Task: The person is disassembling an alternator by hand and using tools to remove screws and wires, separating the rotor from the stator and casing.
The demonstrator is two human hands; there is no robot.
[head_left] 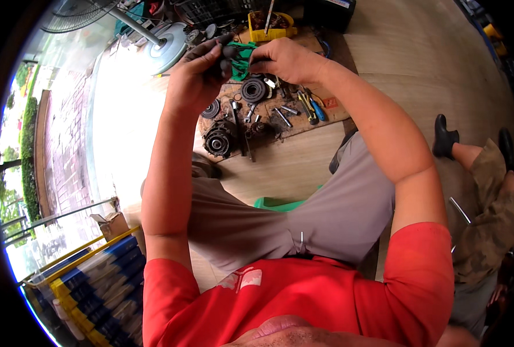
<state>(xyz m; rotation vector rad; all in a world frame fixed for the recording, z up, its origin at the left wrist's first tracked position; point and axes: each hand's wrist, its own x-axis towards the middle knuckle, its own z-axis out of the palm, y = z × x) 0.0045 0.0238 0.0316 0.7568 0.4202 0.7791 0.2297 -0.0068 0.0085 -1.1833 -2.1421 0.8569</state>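
My left hand [202, 69], its fingers blackened with grime, is curled at the far side of the work board. My right hand [283, 61] is pinched beside it. What either holds is too hidden to name. A green item [242, 55] lies under and between them. Below them on a grimy board [294, 130] are a black ring part [253, 89], a round metal housing [219, 140], a wrench [249, 113], pliers [307, 107], a blue-handled tool [317, 107] and several small metal pieces.
A yellow container [271, 32], a black crate [213, 11] and a pedestal fan [161, 55] stand beyond. A bin rack [95, 277] is at lower left, beside a cardboard box [112, 225]. Another person's legs [470, 156] are at right. A green stool [274, 203] shows below me.
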